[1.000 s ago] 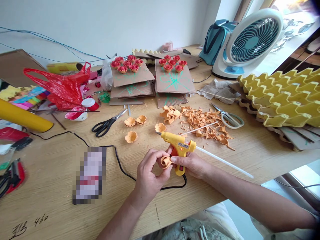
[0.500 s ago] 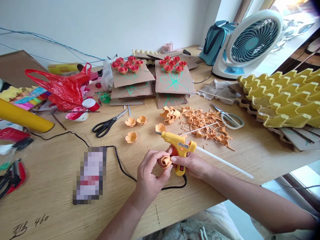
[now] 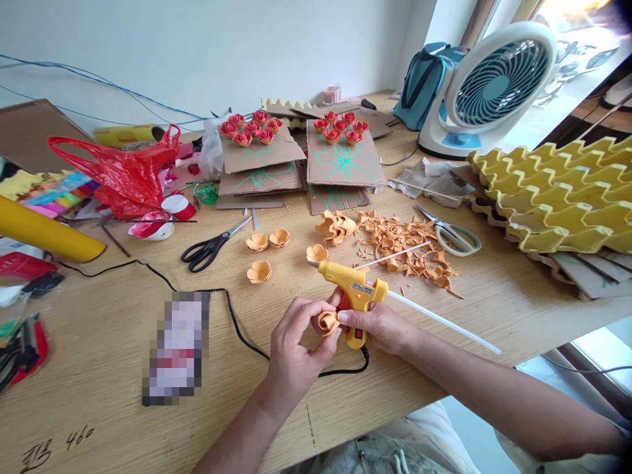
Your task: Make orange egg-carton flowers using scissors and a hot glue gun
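My left hand (image 3: 293, 345) pinches a small rolled orange paper flower (image 3: 327, 322) at the front middle of the wooden table (image 3: 99, 342). My right hand (image 3: 382, 327) grips the handle of a yellow glue gun (image 3: 351, 284) and its fingertip also presses on the flower. A long white glue stick (image 3: 442, 320) pokes out of the gun's back toward the right. The gun's nozzle points left, just in front of one of several finished orange flowers (image 3: 316, 253).
Black scissors (image 3: 211, 246) and more orange flowers (image 3: 259, 270) lie ahead, orange scraps (image 3: 405, 247) and grey-handled scissors (image 3: 451, 230) to the right. Cardboard sheets with red flowers (image 3: 343, 158), a fan (image 3: 486, 82), yellow egg trays (image 3: 563, 197), a red bag (image 3: 123, 171) and the gun's black cord (image 3: 232, 316) surround them.
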{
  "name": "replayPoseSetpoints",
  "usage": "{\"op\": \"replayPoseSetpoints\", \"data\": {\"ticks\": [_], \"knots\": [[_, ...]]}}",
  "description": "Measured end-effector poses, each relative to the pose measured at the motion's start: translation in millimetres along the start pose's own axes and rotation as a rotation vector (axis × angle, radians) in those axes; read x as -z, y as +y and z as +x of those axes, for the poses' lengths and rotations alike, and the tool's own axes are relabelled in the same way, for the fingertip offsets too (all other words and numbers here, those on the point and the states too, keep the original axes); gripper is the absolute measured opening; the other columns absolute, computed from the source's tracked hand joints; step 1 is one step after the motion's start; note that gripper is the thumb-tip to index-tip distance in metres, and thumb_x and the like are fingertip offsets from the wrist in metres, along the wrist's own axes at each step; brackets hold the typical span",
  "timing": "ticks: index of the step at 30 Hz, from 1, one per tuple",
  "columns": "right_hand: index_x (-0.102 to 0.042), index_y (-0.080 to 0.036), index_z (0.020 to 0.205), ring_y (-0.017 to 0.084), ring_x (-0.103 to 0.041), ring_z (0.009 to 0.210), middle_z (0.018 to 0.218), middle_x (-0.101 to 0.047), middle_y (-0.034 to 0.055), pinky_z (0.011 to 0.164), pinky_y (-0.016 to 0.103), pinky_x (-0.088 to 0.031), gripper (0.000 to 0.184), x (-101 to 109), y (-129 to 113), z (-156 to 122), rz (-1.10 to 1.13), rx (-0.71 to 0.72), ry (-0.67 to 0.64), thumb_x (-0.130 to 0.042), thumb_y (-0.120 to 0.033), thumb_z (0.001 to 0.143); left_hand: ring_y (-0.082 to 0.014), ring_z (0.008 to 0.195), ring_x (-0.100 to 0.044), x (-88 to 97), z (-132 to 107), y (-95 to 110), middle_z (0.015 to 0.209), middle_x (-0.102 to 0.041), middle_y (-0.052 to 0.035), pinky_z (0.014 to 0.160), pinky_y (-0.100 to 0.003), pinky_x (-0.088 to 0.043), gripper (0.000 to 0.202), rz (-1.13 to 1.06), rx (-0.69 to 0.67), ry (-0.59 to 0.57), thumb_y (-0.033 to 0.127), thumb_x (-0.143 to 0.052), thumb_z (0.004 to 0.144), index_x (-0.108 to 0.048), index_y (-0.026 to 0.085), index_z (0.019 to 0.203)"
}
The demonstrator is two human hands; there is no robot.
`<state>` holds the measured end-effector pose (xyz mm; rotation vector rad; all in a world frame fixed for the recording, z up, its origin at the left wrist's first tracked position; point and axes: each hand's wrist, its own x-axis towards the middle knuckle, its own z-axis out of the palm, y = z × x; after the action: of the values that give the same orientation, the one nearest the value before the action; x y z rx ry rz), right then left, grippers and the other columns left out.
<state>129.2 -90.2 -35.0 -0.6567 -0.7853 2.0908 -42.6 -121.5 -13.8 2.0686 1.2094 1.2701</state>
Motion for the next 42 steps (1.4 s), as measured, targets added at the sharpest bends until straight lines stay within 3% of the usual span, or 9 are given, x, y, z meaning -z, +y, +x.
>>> {"op": "replayPoseSetpoints", "data": {"ticks": [20,35,42], "knots": [[-0.067,-0.017,0.091,0.011,-0.064,0.071,0.086,-0.071,0.0019,0.065,0.021,-0.053,0.041,0.0,1.8,1.2,-0.029,0.002,-0.003,-0.093,-0.039,0.067,-0.0135,0.079,-0.065,0.7,1.1,4.0,0.091,-0.066,-0.0010,0.074,-0.024,-0.054,0.023,0.023,-0.006,0.019,0.010,-0.068,0.086,-0.062,0.022,0.104],[-0.066,-0.018,0.092,0.009,-0.061,0.065,0.080,-0.065,-0.0016,0.061,0.020,-0.052,0.037,-1.7,-0.5,2.7,0.041,0.002,-0.021,-0.090,-0.037,0.071,-0.0174,0.096,-0.068,-1.5,-4.5,-3.2,0.109,-0.069,-0.0058,0.083,-0.029,-0.059,0.031,-0.199,0.175,-0.017,0.017,-0.071,0.088,-0.065,0.024,0.117],[-0.065,-0.019,0.093,0.010,-0.063,0.068,0.083,-0.068,-0.0005,0.062,0.020,-0.051,0.039,0.5,2.1,1.8,0.017,0.004,-0.020,-0.091,-0.037,0.070,-0.0184,0.095,-0.067,-0.2,-4.2,-3.3,0.104,-0.067,-0.0054,0.084,-0.031,-0.058,0.026,-0.171,0.172,-0.030,0.019,-0.072,0.088,-0.065,0.024,0.113]]}}
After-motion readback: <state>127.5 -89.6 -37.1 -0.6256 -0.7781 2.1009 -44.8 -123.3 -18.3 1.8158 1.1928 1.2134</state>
